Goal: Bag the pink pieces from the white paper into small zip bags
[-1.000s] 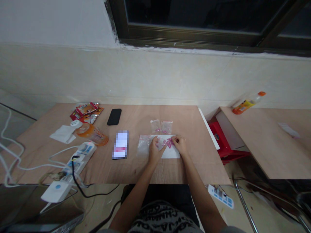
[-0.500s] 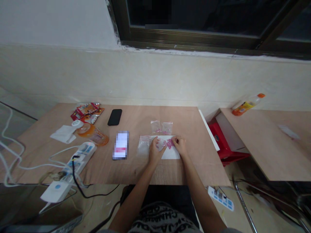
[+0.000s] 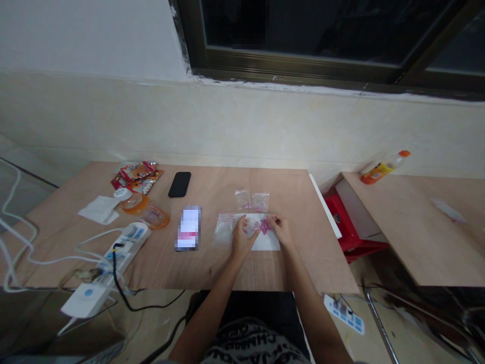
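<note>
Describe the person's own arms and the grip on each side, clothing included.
The ungloved left-hand grip and ungloved right-hand grip end slim, bare forearms with no watch or bracelet visible. Sleeves barely show, if at all, at the picture's bottom edge. Between the arms appears a dark-and-grey fabric top printed with bold lettering.

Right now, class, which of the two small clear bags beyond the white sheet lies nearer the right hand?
The bag on the right; its neighbour lies farther left, ahead of the left hand.
</note>
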{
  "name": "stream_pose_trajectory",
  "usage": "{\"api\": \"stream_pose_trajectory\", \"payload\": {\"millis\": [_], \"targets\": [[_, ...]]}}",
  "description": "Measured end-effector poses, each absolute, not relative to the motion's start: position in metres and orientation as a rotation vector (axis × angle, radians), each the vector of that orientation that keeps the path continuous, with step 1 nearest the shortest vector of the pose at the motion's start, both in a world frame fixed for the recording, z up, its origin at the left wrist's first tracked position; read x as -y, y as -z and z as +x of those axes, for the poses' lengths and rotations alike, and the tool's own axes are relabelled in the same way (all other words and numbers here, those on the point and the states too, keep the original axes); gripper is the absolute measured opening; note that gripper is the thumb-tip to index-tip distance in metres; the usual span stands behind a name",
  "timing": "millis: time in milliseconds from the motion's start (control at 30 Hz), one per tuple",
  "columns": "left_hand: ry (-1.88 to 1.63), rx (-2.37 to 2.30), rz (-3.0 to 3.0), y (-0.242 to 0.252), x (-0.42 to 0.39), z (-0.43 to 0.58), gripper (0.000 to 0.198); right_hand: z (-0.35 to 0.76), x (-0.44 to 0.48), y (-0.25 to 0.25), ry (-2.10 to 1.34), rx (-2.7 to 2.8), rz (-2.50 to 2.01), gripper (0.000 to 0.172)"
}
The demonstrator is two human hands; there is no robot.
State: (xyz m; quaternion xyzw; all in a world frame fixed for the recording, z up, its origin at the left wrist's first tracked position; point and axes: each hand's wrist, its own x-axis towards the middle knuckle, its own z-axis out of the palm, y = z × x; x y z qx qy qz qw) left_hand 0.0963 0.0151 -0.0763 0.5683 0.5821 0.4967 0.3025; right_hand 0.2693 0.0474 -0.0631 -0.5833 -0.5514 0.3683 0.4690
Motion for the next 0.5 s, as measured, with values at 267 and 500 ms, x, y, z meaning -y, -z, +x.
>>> {"api": "stream_pose_trajectory", "payload": {"millis": [267, 500], "targets": [[-1.313, -1.512, 1.523, 0.079, -0.016, 0.095, 0.072, 0.246, -0.044, 0.039, -1.100, 1.481, -1.300, 0.043], [-1.313, -1.524, 1.541, 0.081, -0.016, 0.095, 0.072, 0.259, -0.044, 0.043, -1.165, 1.434, -1.259, 0.044]]}}
